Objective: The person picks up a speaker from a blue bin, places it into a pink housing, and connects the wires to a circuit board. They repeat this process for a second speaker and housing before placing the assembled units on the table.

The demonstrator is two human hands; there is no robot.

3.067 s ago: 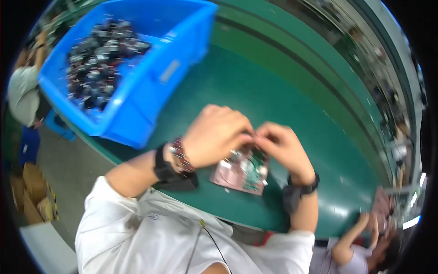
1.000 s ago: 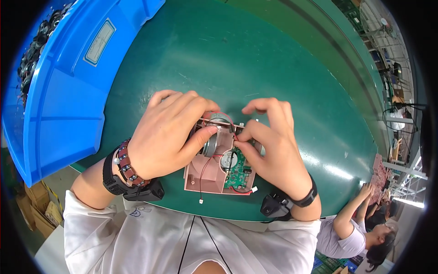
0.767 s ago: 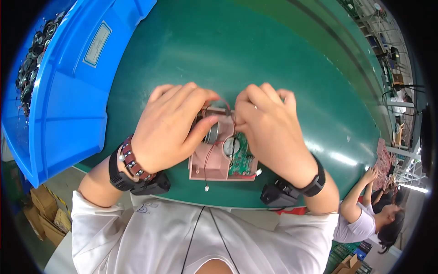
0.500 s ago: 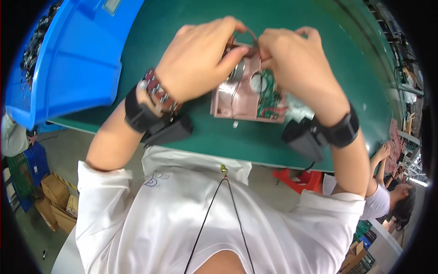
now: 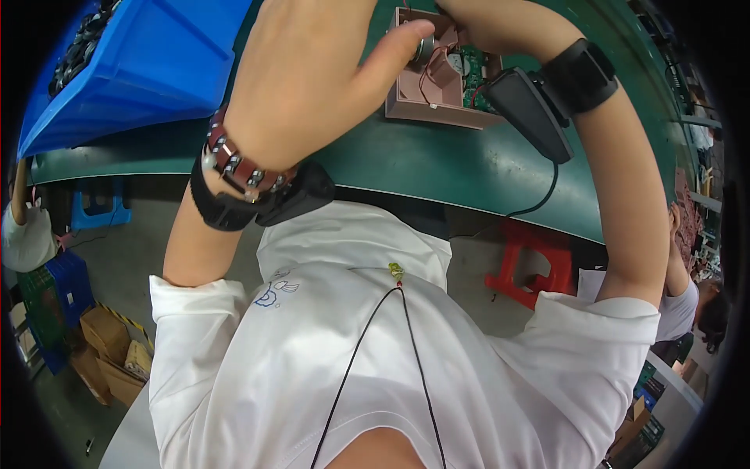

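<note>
A pink plastic housing (image 5: pixel 437 116), its inside facing up, lies on the green table at the top of the view. Inside it are a green circuit board (image 5: pixel 473 72), a round metal part (image 5: pixel 424 51) and thin dark red wires (image 5: pixel 426 80). My left hand (image 5: pixel 305 78) reaches over the housing's left wall, its thumb stretched out above the metal part; its other fingers are beyond the upper edge. My right hand (image 5: pixel 508 23) bends over the housing's far side, fingers mostly cut off by the picture edge. What either hand holds is hidden.
A blue bin (image 5: pixel 156 70) with black parts (image 5: pixel 84 47) stands on the left of the green table (image 5: pixel 391 168). Black devices are strapped to both wrists, a cable (image 5: pixel 551 191) trailing from the right one. Under the table are red (image 5: pixel 531 262) and blue (image 5: pixel 101 207) stools. Another person (image 5: pixel 680 305) sits at right.
The view has shifted, so the housing and hands sit higher in the picture. Both hands stay at the housing; the wires earlier seen between the fingertips are now out of sight.
</note>
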